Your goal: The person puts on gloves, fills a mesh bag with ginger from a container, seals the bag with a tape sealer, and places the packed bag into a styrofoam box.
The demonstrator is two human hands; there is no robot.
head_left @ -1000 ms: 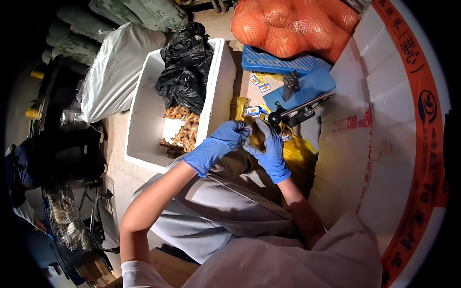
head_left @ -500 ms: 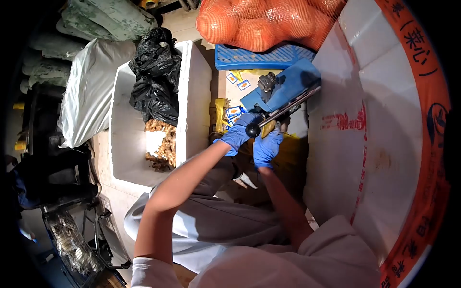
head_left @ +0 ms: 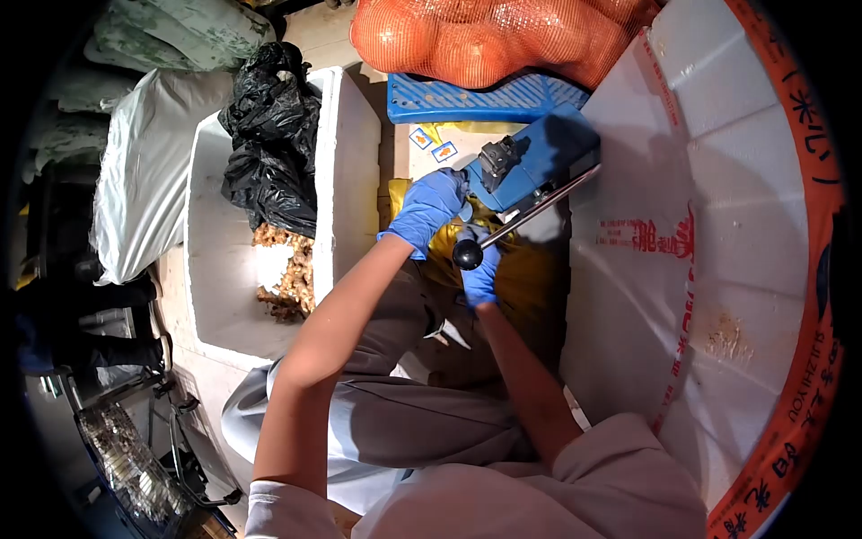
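A blue machine [head_left: 530, 166] with a metal lever [head_left: 552, 205] stands ahead of me; the lever ends in a black ball knob [head_left: 467, 254]. My left hand [head_left: 431, 207], in a blue glove, is at the machine's near left end. Its fingers are curled together there, and what they pinch is hidden. My right hand [head_left: 483, 272], also blue-gloved, sits lower, behind the knob. It appears closed around the gathered upper part of a yellow bag [head_left: 525, 287]; the knob and lever cover part of its fingers. The bag hangs below the machine, between my knees and the wall of white boxes.
On my left stands a white foam box [head_left: 352, 180] holding ginger-like brown pieces [head_left: 292, 292] and a black plastic bag [head_left: 274, 153]. Red net sacks of round produce [head_left: 494, 40] lie behind a blue plastic stool [head_left: 476, 99]. White foam boxes [head_left: 628, 314] rise on the right. Small printed labels [head_left: 444, 151] lie beyond my left hand.
My left hand has moved up and left, off the lever's knob area to the machine's end. My right hand has shifted slightly left, behind the knob. The view has shifted a little.
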